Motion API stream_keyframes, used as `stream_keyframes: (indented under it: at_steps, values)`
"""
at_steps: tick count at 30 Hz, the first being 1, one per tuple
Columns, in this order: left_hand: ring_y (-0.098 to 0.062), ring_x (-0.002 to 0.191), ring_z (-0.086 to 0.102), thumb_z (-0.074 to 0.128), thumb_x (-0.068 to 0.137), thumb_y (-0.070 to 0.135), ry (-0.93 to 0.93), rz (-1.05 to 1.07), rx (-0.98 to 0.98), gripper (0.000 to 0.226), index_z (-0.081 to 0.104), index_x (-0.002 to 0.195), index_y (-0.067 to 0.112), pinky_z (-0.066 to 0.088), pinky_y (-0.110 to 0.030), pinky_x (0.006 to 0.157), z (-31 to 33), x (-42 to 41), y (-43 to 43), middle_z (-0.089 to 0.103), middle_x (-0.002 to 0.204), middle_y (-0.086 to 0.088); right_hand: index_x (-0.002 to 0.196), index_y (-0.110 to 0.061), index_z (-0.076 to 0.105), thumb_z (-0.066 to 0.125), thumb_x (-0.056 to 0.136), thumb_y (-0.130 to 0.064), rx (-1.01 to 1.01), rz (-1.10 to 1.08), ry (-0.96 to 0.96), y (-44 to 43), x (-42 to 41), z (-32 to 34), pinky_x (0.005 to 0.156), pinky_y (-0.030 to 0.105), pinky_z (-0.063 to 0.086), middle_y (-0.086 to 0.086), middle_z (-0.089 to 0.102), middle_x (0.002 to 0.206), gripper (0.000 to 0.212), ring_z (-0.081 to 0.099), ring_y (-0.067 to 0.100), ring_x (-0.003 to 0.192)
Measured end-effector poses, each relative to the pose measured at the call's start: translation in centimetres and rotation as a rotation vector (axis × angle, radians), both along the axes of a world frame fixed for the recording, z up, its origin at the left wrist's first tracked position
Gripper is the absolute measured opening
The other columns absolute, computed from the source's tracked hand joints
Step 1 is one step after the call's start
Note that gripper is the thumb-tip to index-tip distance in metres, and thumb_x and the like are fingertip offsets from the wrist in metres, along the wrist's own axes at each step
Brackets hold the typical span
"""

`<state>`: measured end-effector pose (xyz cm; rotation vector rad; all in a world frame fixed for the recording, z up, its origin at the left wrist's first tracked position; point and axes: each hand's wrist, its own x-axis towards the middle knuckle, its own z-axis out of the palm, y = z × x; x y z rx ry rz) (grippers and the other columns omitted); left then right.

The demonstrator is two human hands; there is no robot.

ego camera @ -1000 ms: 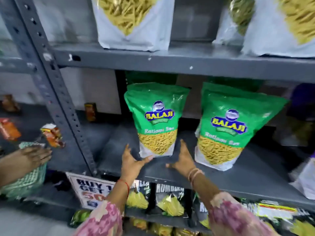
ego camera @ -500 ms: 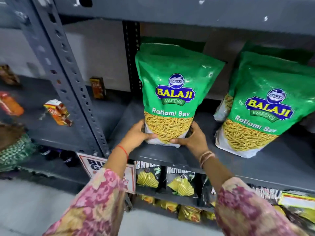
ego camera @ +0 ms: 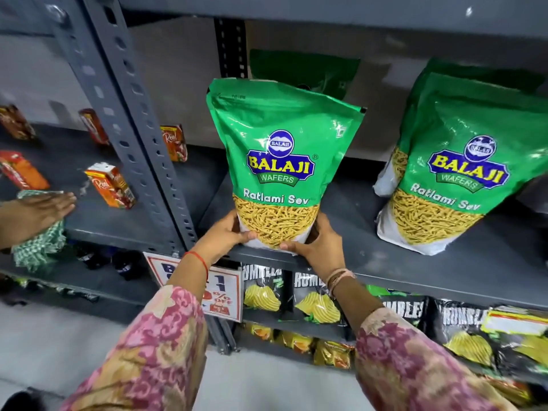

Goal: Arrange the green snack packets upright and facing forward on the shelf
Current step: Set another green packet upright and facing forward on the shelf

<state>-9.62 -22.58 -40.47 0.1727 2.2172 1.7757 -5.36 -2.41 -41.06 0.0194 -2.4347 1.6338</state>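
Two grey metal shelves (ego camera: 430, 271) meet at a perforated grey steel upright (ego camera: 139, 137), with a pale wall behind. Both of my hands clasp the bottom corners of a green foil Balaji Ratlami Sev packet (ego camera: 281, 170): my left hand (ego camera: 224, 237) and right hand (ego camera: 318, 247) each curl fingers round its base, thumbs pressed on the front. It stands upright, label forward, at the shelf's front edge. Another green foil packet (ego camera: 305, 74) stands just behind it. A second labelled green packet (ego camera: 456, 179) leans to the right, apart. Orange juice cartons (ego camera: 111, 188) sit on the left shelf, where another person's hand (ego camera: 38, 212) rests on a green checked cloth (ego camera: 38, 247). Black crisp bags (ego camera: 317, 301) hang below.
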Motion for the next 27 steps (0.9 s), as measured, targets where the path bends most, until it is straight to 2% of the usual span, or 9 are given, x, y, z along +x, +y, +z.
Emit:
stream_keyframes:
  at_steps: [2,4,7,10,13,16,19,24,27]
  values:
    - [-0.021,0.115,0.050,0.064,0.074,-0.002,0.059,0.042,0.022,0.058,0.042,0.125,0.011,0.038,-0.029,0.102,0.2,0.8,0.3,0.054,0.125,-0.008,0.128,-0.023,0.035,0.086,0.050,-0.028,-0.037,0.017,-0.016,0.0,1.0,-0.3,0.089,0.013,0.040,-0.007,0.055,0.116,0.094,0.052,0.014,0.113]
    - [-0.020,0.102,0.057,0.067,0.073,0.001,0.215,0.320,-0.001,0.052,0.048,0.121,0.005,0.045,-0.019,0.089,-0.3,3.2,0.8,0.061,0.115,-0.010,0.139,-0.024,0.019,0.082,0.053,-0.040,0.010,-0.022,0.008,0.4,3.1,-1.2,0.107,0.022,0.026,0.001,0.036,0.143,0.107,0.029,0.013,0.133]
    - [-0.021,0.070,0.055,0.069,0.075,0.017,0.621,0.751,-0.270,0.019,0.061,0.090,0.008,0.043,-0.016,0.072,-1.7,8.2,2.9,0.061,0.078,-0.011,0.136,-0.032,0.012,0.065,0.059,-0.057,0.152,-0.188,0.124,3.0,6.7,-3.0,0.113,0.023,0.010,0.014,0.015,0.152,0.097,0.009,0.013,0.139]
    - [-0.008,0.060,0.048,0.070,0.074,0.022,0.698,0.479,-0.249,0.013,0.060,0.078,0.014,0.037,-0.009,0.061,-2.1,10.9,8.7,0.055,0.067,0.002,0.137,-0.025,0.021,0.068,0.059,-0.050,0.106,-0.417,0.225,9.0,8.1,-3.7,0.115,0.028,0.011,0.018,0.018,0.149,0.094,0.014,0.021,0.138]
    - [-0.010,0.070,0.054,0.072,0.071,0.025,0.622,0.165,-0.187,0.031,0.062,0.098,0.011,0.046,-0.023,0.068,-1.1,9.9,15.8,0.060,0.078,0.000,0.138,-0.009,0.020,0.079,0.057,-0.028,-0.015,-0.569,0.222,15.7,7.0,-2.9,0.115,0.051,0.021,0.015,0.018,0.149,0.102,0.019,0.028,0.140]
    - [-0.021,0.105,0.053,0.076,0.065,0.008,0.290,0.048,0.006,0.078,0.037,0.132,0.010,0.041,-0.017,0.092,0.9,5.2,21.5,0.055,0.117,-0.009,0.140,-0.009,0.013,0.084,0.053,-0.009,-0.113,-0.512,0.094,20.7,4.9,-1.5,0.114,0.039,0.023,0.017,0.020,0.150,0.112,0.024,0.027,0.138]
    - [-0.024,0.135,0.028,0.072,0.067,-0.002,0.001,-0.107,-0.044,0.100,0.007,0.141,0.012,0.027,-0.033,0.111,1.7,0.0,25.2,0.025,0.149,-0.011,0.136,-0.001,0.016,0.083,0.050,0.004,-0.153,-0.367,0.041,22.8,3.0,-1.2,0.104,0.022,0.029,0.018,0.027,0.146,0.109,0.032,0.023,0.131]
    - [-0.022,0.103,0.051,0.067,0.058,-0.019,-0.068,-0.173,-0.032,0.072,0.042,0.122,0.001,0.044,-0.030,0.087,1.4,-1.8,27.8,0.051,0.130,-0.025,0.117,-0.002,0.040,0.084,0.049,0.000,-0.072,-0.339,-0.024,23.4,1.4,-1.1,0.068,0.006,0.034,0.001,0.049,0.108,0.081,0.046,0.015,0.100]
    - [-0.025,0.103,0.057,0.083,0.041,0.005,0.023,-0.166,-0.054,0.070,0.054,0.105,0.011,0.047,-0.038,0.094,1.4,-0.9,27.9,0.060,0.121,-0.019,0.114,-0.006,0.045,0.084,0.051,0.000,-0.129,-0.271,-0.049,24.9,2.1,-0.6,0.061,-0.003,0.038,0.001,0.055,0.106,0.075,0.052,0.017,0.097]
